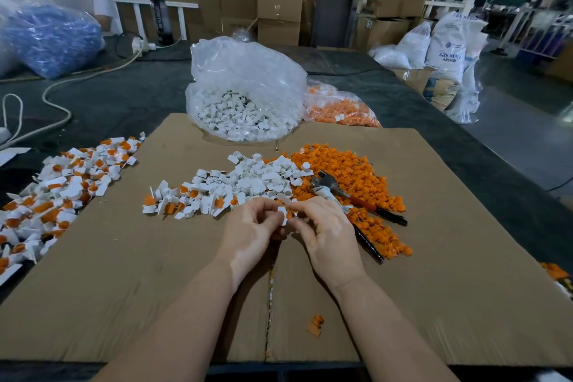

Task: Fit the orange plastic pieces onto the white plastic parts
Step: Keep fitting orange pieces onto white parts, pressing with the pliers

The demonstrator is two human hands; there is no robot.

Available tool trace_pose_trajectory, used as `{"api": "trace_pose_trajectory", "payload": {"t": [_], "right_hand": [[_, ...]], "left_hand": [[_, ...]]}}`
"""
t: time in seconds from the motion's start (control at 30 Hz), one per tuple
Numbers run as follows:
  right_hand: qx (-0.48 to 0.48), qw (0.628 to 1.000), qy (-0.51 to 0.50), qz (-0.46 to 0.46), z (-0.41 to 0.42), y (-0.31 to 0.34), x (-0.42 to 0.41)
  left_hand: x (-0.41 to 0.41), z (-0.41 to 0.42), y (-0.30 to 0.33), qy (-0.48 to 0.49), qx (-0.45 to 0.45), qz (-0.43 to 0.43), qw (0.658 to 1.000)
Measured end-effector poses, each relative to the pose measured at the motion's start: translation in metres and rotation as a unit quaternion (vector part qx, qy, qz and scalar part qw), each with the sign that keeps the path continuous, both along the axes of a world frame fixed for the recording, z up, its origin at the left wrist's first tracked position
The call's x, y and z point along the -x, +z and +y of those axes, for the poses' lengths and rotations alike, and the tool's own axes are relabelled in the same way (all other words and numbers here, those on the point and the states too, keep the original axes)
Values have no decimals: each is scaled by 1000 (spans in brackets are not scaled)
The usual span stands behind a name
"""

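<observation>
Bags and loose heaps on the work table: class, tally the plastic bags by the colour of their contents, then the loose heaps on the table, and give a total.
Bag of white parts: 1
Bag of orange pieces: 1
Bag of blue parts: 1
Loose heap of white parts: 1
Loose heap of orange pieces: 1
Heap of fitted white-and-orange parts: 1
Total: 6

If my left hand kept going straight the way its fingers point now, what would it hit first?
Probably the small white plastic part pinched between the left hand and right hand. Past that, likely the loose pile of white plastic parts on the cardboard, though depth is unclear.
</observation>
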State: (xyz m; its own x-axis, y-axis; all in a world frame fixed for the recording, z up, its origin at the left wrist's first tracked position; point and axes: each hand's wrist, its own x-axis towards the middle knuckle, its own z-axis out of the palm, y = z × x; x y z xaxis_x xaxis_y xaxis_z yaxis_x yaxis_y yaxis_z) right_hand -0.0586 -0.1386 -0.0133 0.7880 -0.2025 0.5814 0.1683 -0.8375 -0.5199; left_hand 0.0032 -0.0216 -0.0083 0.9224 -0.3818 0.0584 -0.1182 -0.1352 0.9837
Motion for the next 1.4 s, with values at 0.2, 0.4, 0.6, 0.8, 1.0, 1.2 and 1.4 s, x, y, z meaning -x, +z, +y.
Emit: {"api": "trace_pose_trajectory", "payload": {"t": [0.2,0.4,0.6,0.8,1.0,1.2,1.4], "right_hand": [[-9,1000,6,-4,0,-1,-2],[47,991,-126,6,-5,2,2],[70,899,-302,309,-32,15,4],[129,876,-298,356,-39,21,1],[111,894,-294,319,-42,27,0],[40,944,-180,273,-30,47,5],[-37,930,-52,363,-20,59,8]], "left_hand": [[-3,-2,-2,10,-3,1,1000],[-6,-3,-3,16,5,7,1000],[-11,-8,-6,18,11,24,999],[-12,-17,-6,36,61,84,994],[-15,-18,-6,57,99,118,986],[-16,-20,-2,57,145,158,975],[-18,-18,-1,59,156,179,969]]}}
